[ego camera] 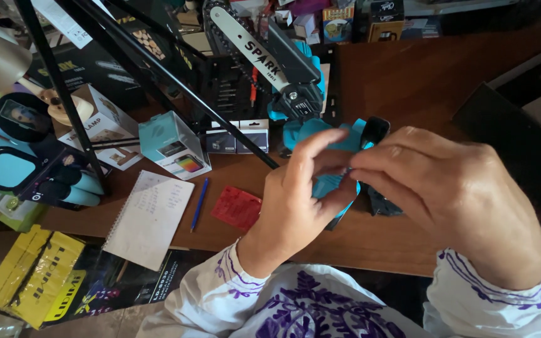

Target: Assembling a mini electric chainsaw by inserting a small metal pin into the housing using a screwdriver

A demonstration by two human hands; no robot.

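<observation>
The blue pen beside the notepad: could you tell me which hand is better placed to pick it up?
Probably the left hand. It is nearer the blue pen, which lies to its left on the wooden table. The right hand would have to cross over.

- Two hands, left hand (295, 206) and right hand (452, 194), busy here.
- One teal chainsaw (289, 69).
- One spiral notepad (150, 218).
- One blue pen (199, 204).
- One red card (237, 208).
- One teal box (173, 145).
</observation>
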